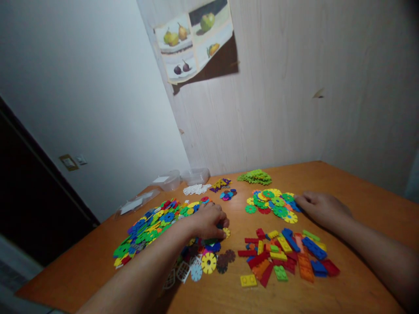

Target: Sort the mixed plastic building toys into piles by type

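Left grip [209, 220] curled palm-down on snowflake discs [153, 224].

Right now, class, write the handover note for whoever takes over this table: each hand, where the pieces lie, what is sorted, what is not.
Left hand: knuckles up, fingers curled on pieces at the edge of the big mixed disc pile; whether it grips one, I cannot tell.
Right hand: resting flat beside the green-and-yellow disc group.
Sorted: green stack, white pieces, flat bricks.
Left: the mixed pile and loose discs near the table front.
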Tool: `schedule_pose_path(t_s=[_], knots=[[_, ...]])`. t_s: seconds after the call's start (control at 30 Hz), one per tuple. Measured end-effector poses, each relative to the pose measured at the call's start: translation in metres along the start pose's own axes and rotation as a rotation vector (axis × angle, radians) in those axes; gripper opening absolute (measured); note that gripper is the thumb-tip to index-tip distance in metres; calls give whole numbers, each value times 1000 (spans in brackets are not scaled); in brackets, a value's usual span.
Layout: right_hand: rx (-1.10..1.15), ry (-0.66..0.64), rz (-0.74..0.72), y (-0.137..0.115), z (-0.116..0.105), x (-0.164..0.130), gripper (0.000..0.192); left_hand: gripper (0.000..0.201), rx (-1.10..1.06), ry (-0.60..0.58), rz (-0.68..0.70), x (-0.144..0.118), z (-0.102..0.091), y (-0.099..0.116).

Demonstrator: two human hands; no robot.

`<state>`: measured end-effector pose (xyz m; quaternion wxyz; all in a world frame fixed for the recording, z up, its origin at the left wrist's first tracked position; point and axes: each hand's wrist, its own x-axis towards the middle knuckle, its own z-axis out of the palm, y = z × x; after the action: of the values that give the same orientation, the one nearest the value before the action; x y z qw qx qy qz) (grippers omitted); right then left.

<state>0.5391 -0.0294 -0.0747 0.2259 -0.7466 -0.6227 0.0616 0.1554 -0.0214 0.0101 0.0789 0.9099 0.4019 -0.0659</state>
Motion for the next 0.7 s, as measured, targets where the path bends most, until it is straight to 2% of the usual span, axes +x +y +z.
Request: schedule_pose_path(t_s=[0.2,0.33,0.5,0.6,0.7], knots=[[-26,-22,-2,2,1,2,50,3,-65,5,6,9,4,-3],[-26,-18,7,3,2,3,51,5,-188,-11,5,13,6,-7],[-9,-10,5,2,1,3,50,36,-90,-47,21,9,-1,-5],[-15,-6,18,2,1,2,50,31,-4,-65,42,8,-4,-2],[-12,-16,28,2,2,2,51,28,-18,-76,43,11,-4,0]])
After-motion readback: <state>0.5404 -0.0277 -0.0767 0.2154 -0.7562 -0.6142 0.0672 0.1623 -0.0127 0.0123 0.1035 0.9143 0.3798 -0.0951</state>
